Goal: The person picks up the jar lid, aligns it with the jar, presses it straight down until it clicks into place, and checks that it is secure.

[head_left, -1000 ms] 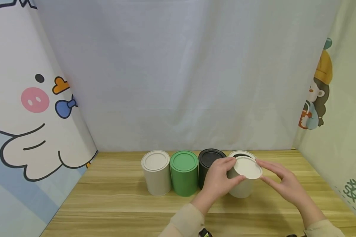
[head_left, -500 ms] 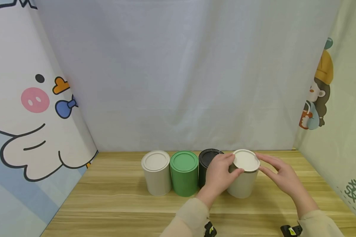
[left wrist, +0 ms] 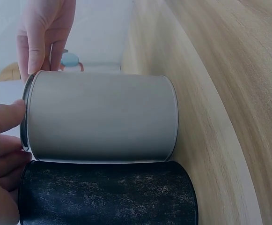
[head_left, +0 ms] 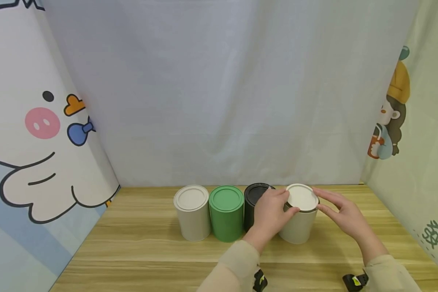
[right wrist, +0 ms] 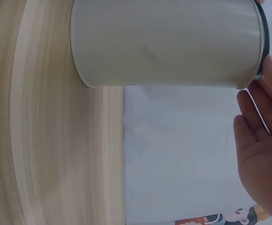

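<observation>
A white lid (head_left: 302,197) lies on top of the light grey can (head_left: 298,228) at the right end of a row. My left hand (head_left: 271,211) holds the lid's left edge, thumb at the front and fingers further back. On the opposite edge, my right hand (head_left: 344,213) holds the lid with thumb and fingertips. The left wrist view shows a dark band (left wrist: 23,126) at the lid end of the can (left wrist: 100,117). In the right wrist view, the thumb touches that band beside the can body (right wrist: 168,44).
A black can (head_left: 253,196) stands just left of the grey one, partly behind my left hand. Further left are a green can (head_left: 226,221) and another light grey can (head_left: 193,221), both lidded. All stand on a wooden table (head_left: 138,251) before a pale curtain (head_left: 211,101).
A second ago the lid was held tilted in front of the can, with part of the opening showing. Both hands moved it back onto the top. Since half a second ago it has barely shifted.
</observation>
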